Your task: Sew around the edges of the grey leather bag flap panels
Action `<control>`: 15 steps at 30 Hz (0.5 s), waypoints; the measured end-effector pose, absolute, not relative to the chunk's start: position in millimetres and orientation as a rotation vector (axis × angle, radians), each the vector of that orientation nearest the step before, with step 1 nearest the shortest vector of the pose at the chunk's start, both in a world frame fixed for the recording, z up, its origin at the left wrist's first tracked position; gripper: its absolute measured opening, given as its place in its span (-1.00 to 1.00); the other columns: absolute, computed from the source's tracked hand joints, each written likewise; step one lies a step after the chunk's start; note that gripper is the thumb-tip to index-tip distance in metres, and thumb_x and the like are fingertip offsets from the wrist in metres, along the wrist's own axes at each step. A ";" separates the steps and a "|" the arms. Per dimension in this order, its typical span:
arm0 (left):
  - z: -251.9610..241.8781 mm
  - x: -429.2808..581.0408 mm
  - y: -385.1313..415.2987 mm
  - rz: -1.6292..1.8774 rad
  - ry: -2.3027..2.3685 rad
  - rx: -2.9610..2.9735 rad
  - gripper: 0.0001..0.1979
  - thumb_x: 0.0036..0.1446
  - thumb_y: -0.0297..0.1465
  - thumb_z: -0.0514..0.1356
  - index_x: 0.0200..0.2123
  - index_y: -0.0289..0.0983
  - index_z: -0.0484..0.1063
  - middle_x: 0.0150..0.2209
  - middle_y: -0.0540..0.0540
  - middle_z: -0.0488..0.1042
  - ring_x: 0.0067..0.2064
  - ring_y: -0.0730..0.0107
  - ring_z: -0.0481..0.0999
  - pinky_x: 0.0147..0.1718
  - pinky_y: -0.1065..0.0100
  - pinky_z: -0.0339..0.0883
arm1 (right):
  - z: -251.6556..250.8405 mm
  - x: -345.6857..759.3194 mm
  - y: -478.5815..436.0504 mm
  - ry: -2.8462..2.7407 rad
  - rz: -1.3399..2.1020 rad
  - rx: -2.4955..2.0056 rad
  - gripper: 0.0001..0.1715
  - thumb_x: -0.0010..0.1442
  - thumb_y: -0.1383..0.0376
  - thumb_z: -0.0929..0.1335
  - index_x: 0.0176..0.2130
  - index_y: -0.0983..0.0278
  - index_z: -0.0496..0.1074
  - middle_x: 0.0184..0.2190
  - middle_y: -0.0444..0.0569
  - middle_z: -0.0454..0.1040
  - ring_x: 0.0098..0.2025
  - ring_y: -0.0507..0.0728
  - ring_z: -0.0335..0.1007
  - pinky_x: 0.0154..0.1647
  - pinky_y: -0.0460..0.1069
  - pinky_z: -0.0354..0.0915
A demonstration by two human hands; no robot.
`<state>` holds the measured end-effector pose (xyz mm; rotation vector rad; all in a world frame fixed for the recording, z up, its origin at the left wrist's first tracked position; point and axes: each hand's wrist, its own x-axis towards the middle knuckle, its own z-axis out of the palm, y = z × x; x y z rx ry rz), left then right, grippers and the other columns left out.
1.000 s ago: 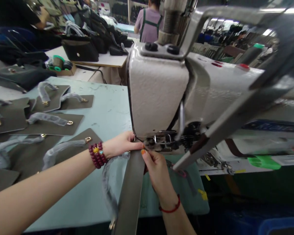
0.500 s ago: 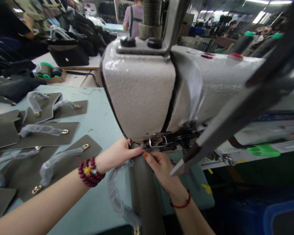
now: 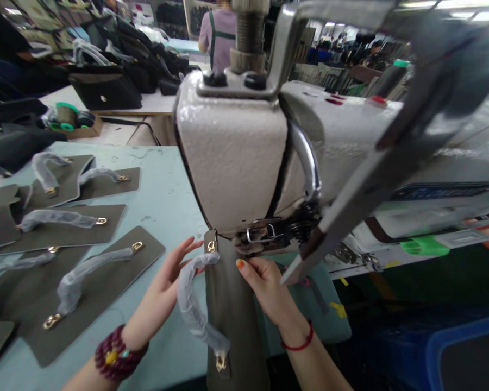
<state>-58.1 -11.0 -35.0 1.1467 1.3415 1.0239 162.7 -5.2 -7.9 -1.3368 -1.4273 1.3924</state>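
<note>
Had the panel lengthwise on the bench, with the far end below the machine and the wrapped handle bowed out over the left edge, seemingly to leave the right side flat. Held the left hand beside the handle, with fingers loosely spread and apparently gripping nothing; could not tell touching from merely near. Set the right hand low at the right edge, thumb extended, other fingers bent close under the machine, likely for steadying; could not tell pinch from light rest. Angled both forearms inward.
</note>
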 end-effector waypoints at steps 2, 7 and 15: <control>-46.4 -47.7 -22.9 1.002 1.264 1.180 -0.31 0.17 -0.21 0.22 0.31 -0.13 0.05 0.33 -0.19 0.16 0.21 0.08 0.35 0.16 0.12 0.29 | -10.0 162.6 -6.2 -1.371 1.435 -1.332 -0.45 0.26 0.00 0.28 -0.58 0.25 0.10 -0.59 -0.23 -0.04 -0.52 -0.03 -0.14 -0.54 -0.08 -0.15; -45.1 -9.6 -4.7 1.087 1.228 1.275 -0.24 0.08 -0.08 0.23 0.29 -0.23 0.12 0.20 -0.25 0.34 0.17 -0.02 0.38 0.16 0.03 0.25 | -11.9 156.0 -8.4 -1.285 1.486 -1.338 -0.50 0.24 -0.01 0.29 -0.51 0.30 0.28 -0.57 -0.20 0.13 -0.51 -0.01 0.01 -0.53 -0.10 -0.03; -11.0 10.7 14.3 1.057 1.260 1.206 -0.63 0.24 -0.09 0.05 -0.14 -0.21 0.48 -0.12 -0.05 0.56 -0.04 0.14 0.50 0.03 0.23 0.30 | 24.7 217.1 -35.8 -1.390 1.014 -1.456 -0.67 0.32 0.08 0.27 -0.09 0.21 0.46 -0.23 0.08 0.53 -0.26 0.21 0.47 -0.29 0.06 0.36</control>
